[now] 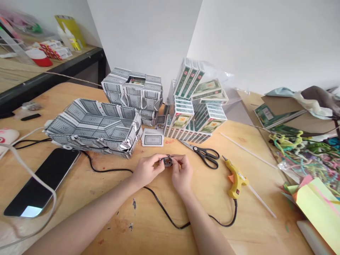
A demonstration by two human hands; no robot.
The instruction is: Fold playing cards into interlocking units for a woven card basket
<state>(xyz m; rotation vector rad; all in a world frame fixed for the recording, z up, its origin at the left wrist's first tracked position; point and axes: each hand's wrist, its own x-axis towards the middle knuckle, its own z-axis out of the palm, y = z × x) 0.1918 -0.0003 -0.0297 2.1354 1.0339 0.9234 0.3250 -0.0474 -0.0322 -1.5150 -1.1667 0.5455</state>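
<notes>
My left hand [150, 168] and my right hand [181, 171] meet over the table, pinching a small folded playing card [168, 162] from both sides. Its dark printed face shows between my fingertips; the rest is covered by them. Just beyond my hands lies a stack of playing cards [153, 137], backs up. To the left stands an open basket [92, 122] built of patterned playing cards, and behind it a closed card-built box [134, 88] with a rectangular hole in its top. Black scissors [205, 154] and a yellow glue gun [235, 180] rest to my right.
Packs of cards [183, 117] are piled at the back. The glue gun's black cord [162, 207] passes under my forearms. A phone [44, 180] and white cable [39, 173] occupy the left; coloured pipe cleaners [308, 152] and papers [320, 202] crowd the right.
</notes>
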